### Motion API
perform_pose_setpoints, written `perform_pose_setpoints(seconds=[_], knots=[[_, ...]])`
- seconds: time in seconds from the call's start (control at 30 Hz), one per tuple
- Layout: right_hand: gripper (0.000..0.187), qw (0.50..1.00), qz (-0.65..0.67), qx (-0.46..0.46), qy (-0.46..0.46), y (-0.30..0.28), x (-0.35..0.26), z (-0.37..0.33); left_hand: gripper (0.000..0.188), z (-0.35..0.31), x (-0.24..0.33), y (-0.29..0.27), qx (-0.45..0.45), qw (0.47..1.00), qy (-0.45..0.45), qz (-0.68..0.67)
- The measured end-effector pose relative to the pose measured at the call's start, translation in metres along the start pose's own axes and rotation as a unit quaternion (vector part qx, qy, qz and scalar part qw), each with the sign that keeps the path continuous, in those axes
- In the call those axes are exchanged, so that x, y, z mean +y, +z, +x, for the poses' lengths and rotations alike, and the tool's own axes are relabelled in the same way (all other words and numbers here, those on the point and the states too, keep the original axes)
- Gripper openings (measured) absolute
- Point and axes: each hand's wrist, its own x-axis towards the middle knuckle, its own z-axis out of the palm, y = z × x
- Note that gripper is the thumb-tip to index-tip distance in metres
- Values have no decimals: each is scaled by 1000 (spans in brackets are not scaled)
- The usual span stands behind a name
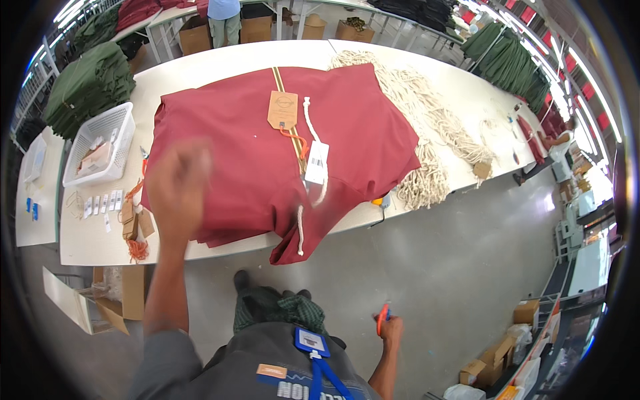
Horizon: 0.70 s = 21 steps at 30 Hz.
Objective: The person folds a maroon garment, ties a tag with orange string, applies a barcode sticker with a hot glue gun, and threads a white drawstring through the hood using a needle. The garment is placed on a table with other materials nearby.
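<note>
A dark red garment [247, 147] lies spread on the white table, one corner hanging over the near edge. Down its middle runs a yellow-and-dark stripe, and a white cord [300, 230] hangs at the front. A brown hang tag [283, 110] on orange string and a white label [317, 162] rest on the cloth. Over the garment's left part is my left hand [179, 183], smeared by motion, so its fingers cannot be read. Away from the table, low on the right beside my body, my right hand [392, 328] is closed around orange-handled scissors [383, 319].
White cord bundles [427, 133] lie at the table's right. A white plastic basket [100, 143], brown tags [129, 220] and white labels [103, 203] sit on the left. Green folded cloth [90, 87] is stacked behind. Below the table's left end stands an opened cardboard box [133, 293].
</note>
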Motion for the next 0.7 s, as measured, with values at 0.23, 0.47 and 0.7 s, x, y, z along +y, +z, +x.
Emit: perform_pose_setpoints(seconds=[0.23, 0.47, 0.7], knots=[[51, 947, -147, -150, -241, -27, -169, -130, 47, -124, -72, -25, -660, 720, -187, 103], [35, 777, -235, -353, -465, 57, -369, -216, 59, -143, -165, -149, -461, 679, -513, -253], [45, 696, -204, -398, -563, 159, -456, -236, 31, -147, -214, -194, -160, 767, -559, -271]])
